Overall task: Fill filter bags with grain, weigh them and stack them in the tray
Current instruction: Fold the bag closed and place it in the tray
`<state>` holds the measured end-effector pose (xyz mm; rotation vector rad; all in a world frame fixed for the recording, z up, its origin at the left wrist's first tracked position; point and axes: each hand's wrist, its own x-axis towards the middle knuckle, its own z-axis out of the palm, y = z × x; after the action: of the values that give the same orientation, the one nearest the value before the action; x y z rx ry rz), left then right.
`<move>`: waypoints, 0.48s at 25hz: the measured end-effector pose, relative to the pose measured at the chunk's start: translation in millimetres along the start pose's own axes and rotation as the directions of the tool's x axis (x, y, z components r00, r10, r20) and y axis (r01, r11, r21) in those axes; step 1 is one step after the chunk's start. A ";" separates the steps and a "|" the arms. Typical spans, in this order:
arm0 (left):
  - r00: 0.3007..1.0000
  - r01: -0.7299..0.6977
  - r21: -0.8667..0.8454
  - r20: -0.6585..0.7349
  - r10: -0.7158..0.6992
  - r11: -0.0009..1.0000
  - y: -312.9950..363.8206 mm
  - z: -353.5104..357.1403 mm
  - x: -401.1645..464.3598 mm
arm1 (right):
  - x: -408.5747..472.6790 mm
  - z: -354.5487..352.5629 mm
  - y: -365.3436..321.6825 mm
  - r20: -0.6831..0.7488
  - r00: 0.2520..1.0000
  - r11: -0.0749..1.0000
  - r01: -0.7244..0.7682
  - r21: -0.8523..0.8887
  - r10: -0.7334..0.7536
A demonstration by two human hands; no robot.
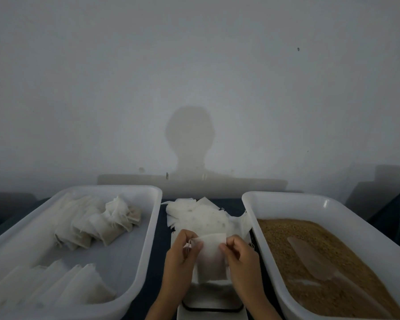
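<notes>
Two bare hands meet at near centre over a small white weighing scale with a dark display, sharing one thin white fabric filter bag. The left hand pinches the bag's upper left corner, where loose drawstring threads hang, and the right hand pinches its upper right edge, fingers curled onto the cloth. The bag looks flat and unfilled, so the step in hand is likely opening its mouth.

To do that well, the thumbs should slide the two layers apart at the top hem rather than tug, as the fabric looks flimsy. The threads ought to stay outside the opening.

Just right of the hands, a long white plastic tub of brown grain holds a translucent plastic scoop lying on the grain, within easy reach for filling. To the left, a white plastic tray carries filled bags heaped at its far end and more rows at its near end. Beyond the hands, a loose pile of empty white bags lies on the dark table between the two containers.
</notes>
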<state>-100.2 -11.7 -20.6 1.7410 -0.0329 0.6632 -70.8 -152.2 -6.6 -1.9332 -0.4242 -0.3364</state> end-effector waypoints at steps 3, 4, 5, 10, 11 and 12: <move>1.000 -0.017 -0.036 -0.012 0.017 0.999 -3.8 3.7 -2.0 | -5.9 3.0 16.4 -0.002 1.000 0.995 -0.013 0.102 0.013; 1.000 -0.019 -0.039 -0.010 0.019 0.999 -5.4 4.0 -2.5 | -7.9 4.2 23.1 0.010 1.000 0.992 -0.014 0.123 0.013; 1.000 -0.016 -0.043 -0.006 0.015 0.999 -7.3 4.0 -3.3 | -9.7 4.9 29.1 0.023 1.000 0.989 -0.019 0.148 0.016; 0.998 0.034 -0.013 0.056 -0.033 0.999 -16.2 5.2 -7.5 | -6.4 4.7 44.6 0.071 0.997 0.964 -0.061 0.260 0.044; 0.996 0.042 -0.019 0.075 -0.040 0.999 -17.3 5.0 -7.5 | -4.6 4.7 45.8 0.068 0.997 0.962 -0.064 0.266 0.048; 0.995 0.040 -0.017 0.093 -0.038 0.999 -18.1 4.5 -7.8 | -3.6 4.9 46.8 0.068 0.996 0.959 -0.070 0.273 0.054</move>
<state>-98.4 -13.1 -40.7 1.7487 -0.0691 0.5510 -53.2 -164.9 -48.5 -1.6826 -0.4252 -0.1680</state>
